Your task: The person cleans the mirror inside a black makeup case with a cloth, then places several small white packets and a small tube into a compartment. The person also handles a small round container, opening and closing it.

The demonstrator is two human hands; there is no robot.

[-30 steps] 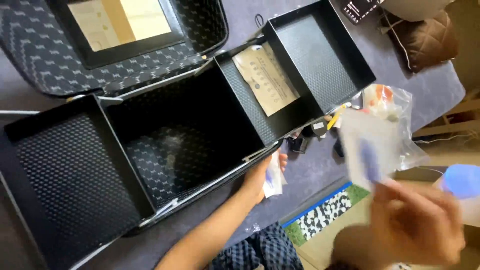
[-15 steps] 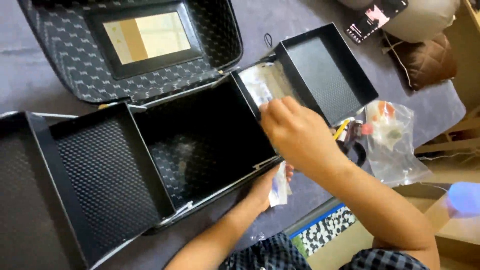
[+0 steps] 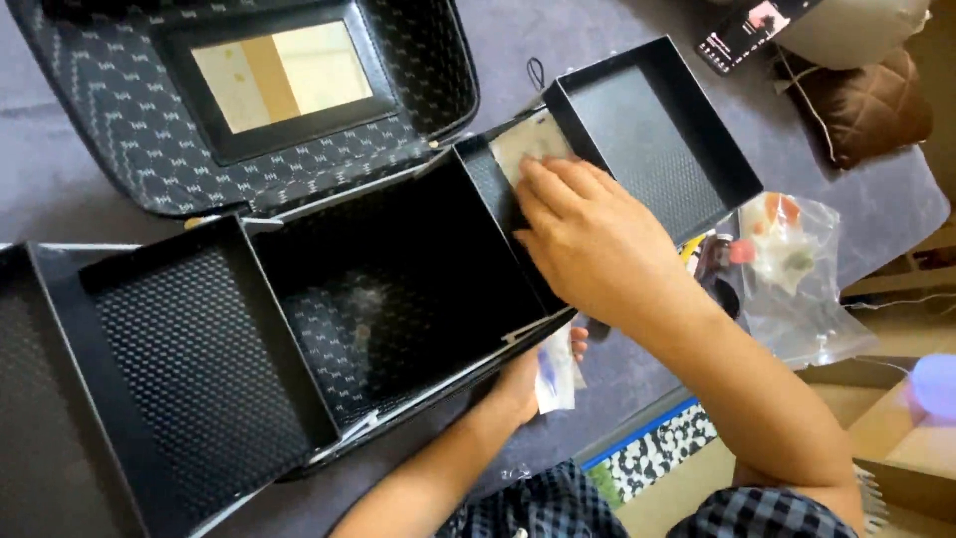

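An open black cosmetic case point(image 3: 398, 289) lies on a purple-grey surface, its lid with a mirror point(image 3: 282, 75) tilted back. Fold-out trays stand at the left point(image 3: 189, 369) and right point(image 3: 652, 130). My right hand point(image 3: 588, 239) presses flat on a pale paper sheet point(image 3: 528, 139) lying in the inner right tray. My left hand point(image 3: 533, 374) is at the case's front edge, closed around a small white packet point(image 3: 556, 374).
A clear plastic bag point(image 3: 797, 269) with small items lies right of the case. A phone point(image 3: 757, 25) and a brown cushion point(image 3: 861, 100) sit at the top right. A patterned mat point(image 3: 667, 448) and cardboard box edge are lower right.
My right hand came from the lower right, where it held a white item, over to the inner right tray and now lies flat on the paper. The left hand stayed put.
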